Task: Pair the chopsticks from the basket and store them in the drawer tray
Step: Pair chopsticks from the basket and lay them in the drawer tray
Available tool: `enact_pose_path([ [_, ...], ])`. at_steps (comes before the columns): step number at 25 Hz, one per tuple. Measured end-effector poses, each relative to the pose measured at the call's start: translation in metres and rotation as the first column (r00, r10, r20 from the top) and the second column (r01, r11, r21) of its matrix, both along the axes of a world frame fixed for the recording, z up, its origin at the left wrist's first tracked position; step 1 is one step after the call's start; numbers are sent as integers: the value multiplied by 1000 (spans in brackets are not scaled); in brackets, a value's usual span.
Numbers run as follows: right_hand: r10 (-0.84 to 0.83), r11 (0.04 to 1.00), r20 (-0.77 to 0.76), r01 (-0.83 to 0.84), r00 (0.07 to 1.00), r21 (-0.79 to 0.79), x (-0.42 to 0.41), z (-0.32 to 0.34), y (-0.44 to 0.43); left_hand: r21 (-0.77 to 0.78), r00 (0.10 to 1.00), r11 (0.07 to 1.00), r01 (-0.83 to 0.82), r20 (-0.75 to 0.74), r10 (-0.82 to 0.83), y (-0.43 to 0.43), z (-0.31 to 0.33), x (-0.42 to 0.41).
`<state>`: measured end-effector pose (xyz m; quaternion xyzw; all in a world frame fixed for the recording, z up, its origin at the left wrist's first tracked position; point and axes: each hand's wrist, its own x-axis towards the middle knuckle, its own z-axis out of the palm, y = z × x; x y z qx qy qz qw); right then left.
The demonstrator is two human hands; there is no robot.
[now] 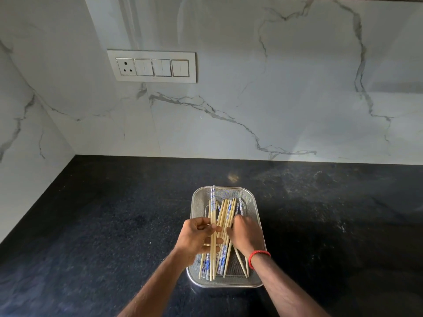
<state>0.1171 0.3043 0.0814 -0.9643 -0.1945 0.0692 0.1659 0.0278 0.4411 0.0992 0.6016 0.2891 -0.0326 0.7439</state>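
Observation:
A rectangular metal mesh basket (199, 202) sits on the black counter near the front. Several wooden chopsticks (226, 209) with blue-and-white patterned ends lie lengthwise in it. My left hand (196, 236) grips a pair of chopsticks (213, 197) at their middle; their patterned ends reach past the basket's far rim. My right hand (246, 233), a red band at its wrist, rests palm down on the loose chopsticks at the basket's right side, fingers spread among them. No drawer tray is in view.
The black granite counter (114, 225) runs left to a corner and right past the frame. White marble walls (251, 110) stand behind and to the left. A switch and socket panel (151, 66) is on the back wall.

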Motion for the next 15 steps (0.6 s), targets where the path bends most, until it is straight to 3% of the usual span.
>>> enact_pose_path([
  [5,-34,999,-110,36,993,21,3,-11,1,-32,1000,999,1,-3,-2,5,0,-1],
  [11,-53,996,-39,50,998,-71,-4,-10,9,-51,1000,999,-15,2,15,6,2,-1],
  [15,-167,986,-236,167,957,-23,2,-11,13,-50,999,998,-46,-2,46,8,3,-2],
])
